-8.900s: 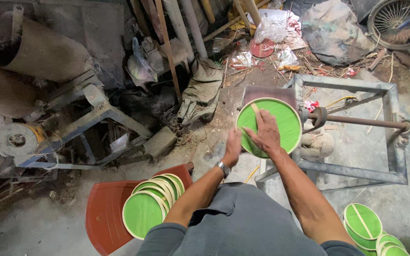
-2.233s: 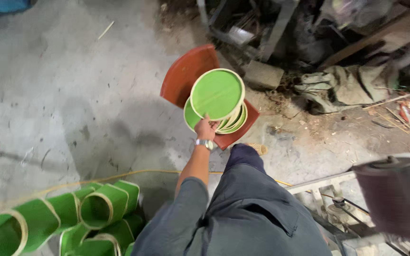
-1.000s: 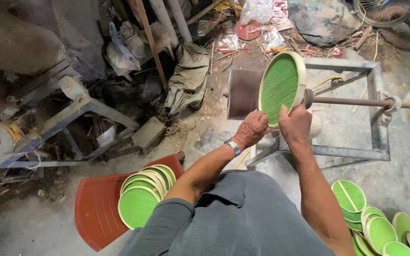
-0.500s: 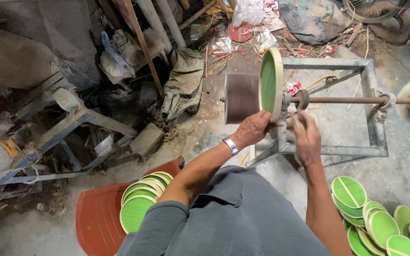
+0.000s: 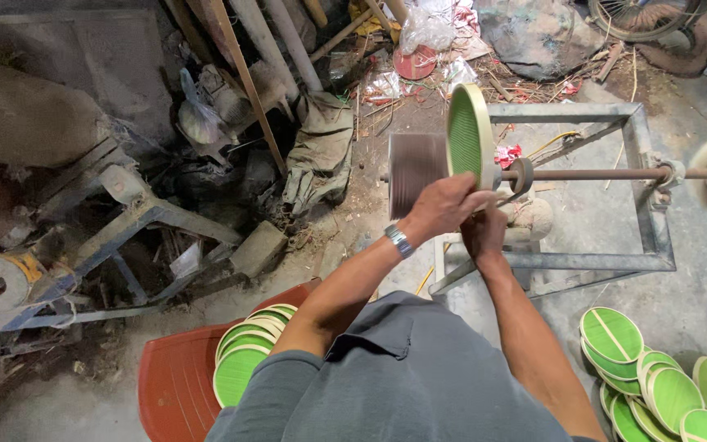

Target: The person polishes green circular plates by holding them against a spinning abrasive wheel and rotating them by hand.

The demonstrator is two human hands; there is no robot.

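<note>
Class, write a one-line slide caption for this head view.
Both hands, left and right, hold a green tray on edge beside a spinning drum.

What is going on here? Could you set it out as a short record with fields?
Place: dusty workshop floor with scrap and old machines
Left hand: grips the green dish, held on edge
Right hand: supports the dish from below
Drum: blurred drum beside the dish, on a shaft in a metal frame
Red tray: holds a stack of dishes, at the person's left
Pile: more green dishes on the floor, at the right
</note>
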